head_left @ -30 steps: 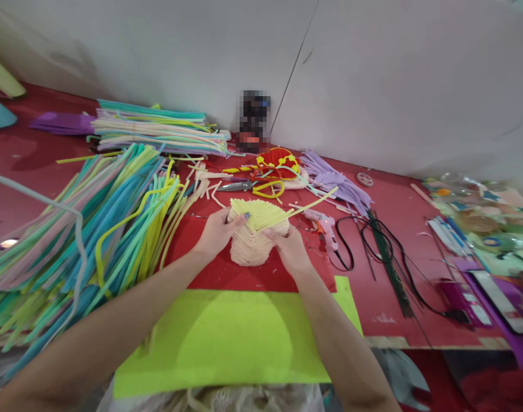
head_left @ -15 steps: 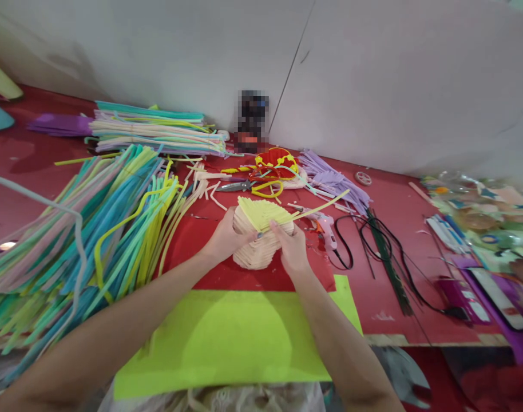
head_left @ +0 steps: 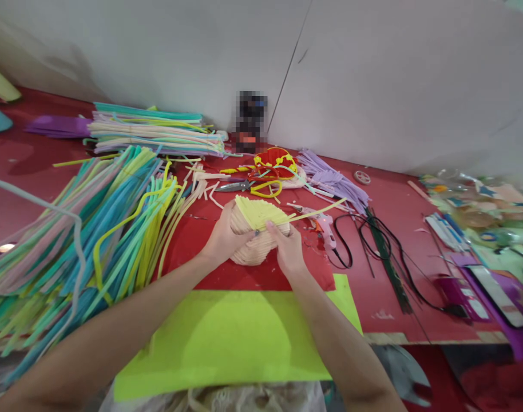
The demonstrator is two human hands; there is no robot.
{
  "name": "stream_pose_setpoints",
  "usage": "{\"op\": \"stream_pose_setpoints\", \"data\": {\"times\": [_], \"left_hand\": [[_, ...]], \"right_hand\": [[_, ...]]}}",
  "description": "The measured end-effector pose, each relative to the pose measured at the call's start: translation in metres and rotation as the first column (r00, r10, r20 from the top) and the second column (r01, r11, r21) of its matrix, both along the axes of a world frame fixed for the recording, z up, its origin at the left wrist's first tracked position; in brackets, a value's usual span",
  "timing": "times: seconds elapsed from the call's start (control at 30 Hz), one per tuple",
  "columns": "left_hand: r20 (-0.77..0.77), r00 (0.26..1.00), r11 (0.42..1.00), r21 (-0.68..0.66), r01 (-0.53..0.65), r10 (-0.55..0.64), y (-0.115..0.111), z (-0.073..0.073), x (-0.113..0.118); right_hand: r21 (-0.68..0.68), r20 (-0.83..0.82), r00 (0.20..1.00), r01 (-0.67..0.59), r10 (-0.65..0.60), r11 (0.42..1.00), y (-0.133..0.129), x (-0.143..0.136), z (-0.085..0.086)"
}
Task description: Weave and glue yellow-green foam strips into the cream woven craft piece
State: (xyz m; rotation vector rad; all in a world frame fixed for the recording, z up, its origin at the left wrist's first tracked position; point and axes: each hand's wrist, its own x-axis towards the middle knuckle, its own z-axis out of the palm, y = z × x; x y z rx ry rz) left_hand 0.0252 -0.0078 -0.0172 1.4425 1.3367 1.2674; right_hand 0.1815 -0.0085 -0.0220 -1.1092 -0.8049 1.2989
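Between my hands is a rounded piece built from pipe cleaners [head_left: 253,253], cream with a pale yellow section along its upper side. My left hand [head_left: 222,236] grips its left edge, thumb laid across the front. On the right, my right hand [head_left: 287,243] pinches the piece, its thumb at the border of the yellow rows. A loose pale yellow pipe cleaner [head_left: 319,211] sticks out past my right hand toward the upper right. Scissors with yellow handles [head_left: 265,187] lie just beyond the piece. Close by on the right rests a pink glue gun [head_left: 325,229].
Coloured pipe cleaners [head_left: 119,212] heap up at left, with bundles [head_left: 158,129] behind. Purple ones [head_left: 336,180] lie at the back. Green stems [head_left: 384,252] and a black cord [head_left: 401,274] run along the right. A lime sheet [head_left: 227,337] covers the table's front edge.
The pipe-cleaner piece and both hands have shifted slightly left and up. My right thumb sits a little further left on it. Both hands keep their hold.
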Motion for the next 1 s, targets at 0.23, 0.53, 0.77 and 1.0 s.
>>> {"op": "stream_pose_setpoints", "data": {"times": [0.23, 0.53, 0.77, 1.0], "left_hand": [[0.118, 0.993, 0.993, 0.114, -0.031, 0.018, 0.004, -0.005, -0.004], [0.201, 0.968, 0.985, 0.052, -0.166, 0.153, 0.010, 0.005, -0.017], [0.194, 0.967, 0.980, 0.074, -0.185, 0.168, 0.010, 0.005, -0.017], [0.179, 0.968, 0.980, 0.064, -0.190, 0.176, 0.011, 0.004, -0.017]], "right_hand": [[0.012, 0.062, 0.997, 0.035, -0.036, 0.999, -0.002, 0.000, 0.005], [0.015, 0.199, 0.980, 0.009, -0.012, 1.000, -0.004, 0.002, 0.009], [0.003, 0.180, 0.984, 0.009, -0.010, 1.000, -0.003, 0.002, 0.008], [-0.012, 0.098, 0.995, -0.002, 0.004, 1.000, -0.002, 0.000, 0.005]]}}
